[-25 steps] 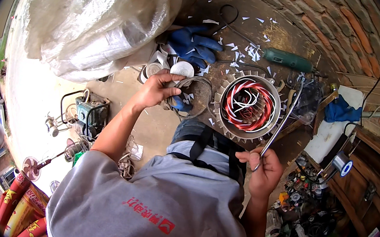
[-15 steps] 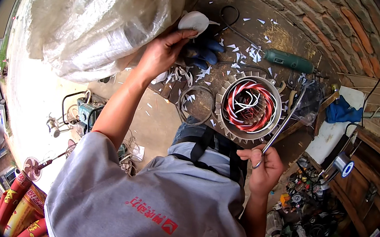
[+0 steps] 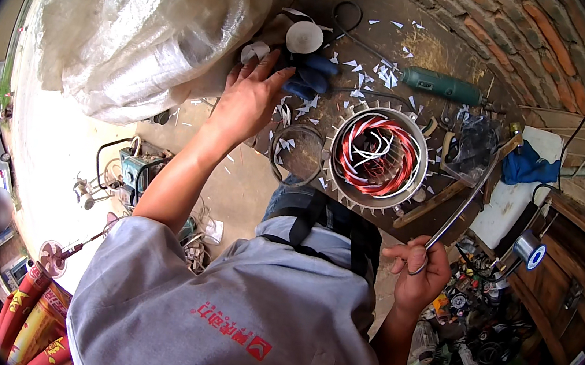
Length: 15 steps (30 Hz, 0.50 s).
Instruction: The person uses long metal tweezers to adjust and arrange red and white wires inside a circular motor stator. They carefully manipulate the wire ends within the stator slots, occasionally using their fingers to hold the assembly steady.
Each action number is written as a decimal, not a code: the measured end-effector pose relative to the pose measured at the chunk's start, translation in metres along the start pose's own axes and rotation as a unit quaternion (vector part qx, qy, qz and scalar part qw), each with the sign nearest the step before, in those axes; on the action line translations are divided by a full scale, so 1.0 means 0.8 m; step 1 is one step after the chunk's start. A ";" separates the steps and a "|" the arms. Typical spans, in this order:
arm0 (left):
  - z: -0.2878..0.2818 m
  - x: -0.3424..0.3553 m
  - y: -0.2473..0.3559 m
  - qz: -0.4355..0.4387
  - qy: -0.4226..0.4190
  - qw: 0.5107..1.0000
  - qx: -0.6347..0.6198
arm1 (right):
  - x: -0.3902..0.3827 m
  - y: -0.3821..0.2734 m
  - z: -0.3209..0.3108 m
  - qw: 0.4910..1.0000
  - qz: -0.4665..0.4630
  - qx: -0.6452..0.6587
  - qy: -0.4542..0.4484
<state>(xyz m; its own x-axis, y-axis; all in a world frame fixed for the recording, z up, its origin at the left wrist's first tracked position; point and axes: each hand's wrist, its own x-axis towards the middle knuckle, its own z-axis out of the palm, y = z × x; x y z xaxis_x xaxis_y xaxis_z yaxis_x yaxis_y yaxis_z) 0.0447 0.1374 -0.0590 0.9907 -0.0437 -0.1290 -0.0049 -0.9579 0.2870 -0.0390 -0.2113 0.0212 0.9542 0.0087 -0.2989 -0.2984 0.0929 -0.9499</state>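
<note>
My left hand (image 3: 248,99) reaches over the far left of the workbench, fingers stretched apart. Its fingertips are beside a small white roll (image 3: 255,52); whether they touch it I cannot tell. A white disc-shaped roll (image 3: 304,38) lies just beyond, by a dark blue glove (image 3: 312,74). In my right hand (image 3: 422,277) is a long, thin metal rod (image 3: 462,212), slanting away to the upper right. Between the hands sits a finned metal motor stator (image 3: 378,157), its red and white windings (image 3: 405,169) showing inside and loose white leads in the middle.
White paper scraps (image 3: 386,75) litter the bench (image 3: 429,45) around a green power tool (image 3: 442,85). Plastic sheeting (image 3: 143,23) bulges at the left. A solder spool (image 3: 529,250) and heaped parts (image 3: 470,317) lie at the right, below a brick wall (image 3: 540,38).
My left hand has let go of the white disc-shaped roll and moved nearer and slightly left, fingers spreading. My right hand has shifted a little right and nearer with the metal rod.
</note>
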 end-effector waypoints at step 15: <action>-0.070 -0.025 0.078 -0.070 0.035 0.997 -0.022 | -0.038 -0.055 -0.061 0.977 0.163 0.134 -0.036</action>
<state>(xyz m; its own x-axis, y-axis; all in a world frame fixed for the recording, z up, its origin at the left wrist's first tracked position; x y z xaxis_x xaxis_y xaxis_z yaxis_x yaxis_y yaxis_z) 0.0323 0.0949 0.0149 0.9882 0.1110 -0.1052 0.1387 -0.9400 0.3116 -0.0559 -0.2642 0.0674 0.8110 0.1505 -0.5654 -0.5802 0.3308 -0.7443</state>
